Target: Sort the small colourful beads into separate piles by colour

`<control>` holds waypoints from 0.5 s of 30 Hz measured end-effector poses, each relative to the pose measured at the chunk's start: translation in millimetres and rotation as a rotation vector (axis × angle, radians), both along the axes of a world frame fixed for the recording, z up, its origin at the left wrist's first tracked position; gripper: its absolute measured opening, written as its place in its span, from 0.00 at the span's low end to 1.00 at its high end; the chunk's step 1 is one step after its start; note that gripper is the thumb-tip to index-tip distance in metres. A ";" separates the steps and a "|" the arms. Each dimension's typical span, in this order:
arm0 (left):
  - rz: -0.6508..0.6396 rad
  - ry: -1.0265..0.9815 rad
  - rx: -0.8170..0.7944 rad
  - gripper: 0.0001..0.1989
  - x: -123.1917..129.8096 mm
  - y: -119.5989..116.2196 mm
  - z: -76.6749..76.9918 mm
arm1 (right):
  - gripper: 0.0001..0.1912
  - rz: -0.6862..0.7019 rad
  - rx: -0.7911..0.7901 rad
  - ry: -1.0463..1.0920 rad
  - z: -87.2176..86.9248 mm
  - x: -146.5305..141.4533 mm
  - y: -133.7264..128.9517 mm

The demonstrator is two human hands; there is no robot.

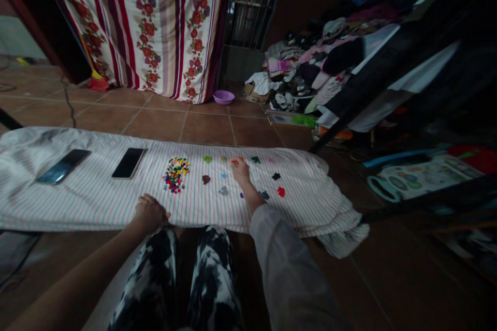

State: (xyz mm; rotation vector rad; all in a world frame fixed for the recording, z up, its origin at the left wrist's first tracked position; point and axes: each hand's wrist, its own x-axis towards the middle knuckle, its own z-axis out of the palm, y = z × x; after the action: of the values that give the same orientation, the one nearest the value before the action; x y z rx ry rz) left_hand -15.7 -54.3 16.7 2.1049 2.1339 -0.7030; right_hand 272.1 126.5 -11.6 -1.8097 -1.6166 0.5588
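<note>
A mixed heap of small colourful pieces lies on the striped cloth. To its right are small single-colour piles, among them a lime green pile, a brown pile, a grey pile, a black pile and a red pile. My right hand is over the orange pieces in the back row, its fingertips too small and blurred to read. Near the front edge, my left hand rests on the cloth below the mixed heap, fingers partly curled.
Two phones, a dark one and a light-edged one, lie on the cloth's left part. Beyond, on the tiled floor, are a purple basin, a red broom and a large heap of clothes. A patterned curtain hangs behind.
</note>
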 end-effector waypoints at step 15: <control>-0.008 0.103 -0.002 0.34 5.7 0.7 2.3 | 0.15 -0.084 -0.047 -0.220 -16.6 58.3 52.6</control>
State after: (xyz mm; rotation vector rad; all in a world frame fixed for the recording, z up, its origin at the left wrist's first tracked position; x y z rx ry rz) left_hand -10.0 -53.6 19.0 2.1215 2.1759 -0.8306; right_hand 330.4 179.1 -28.2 -2.0234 -1.6719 0.3730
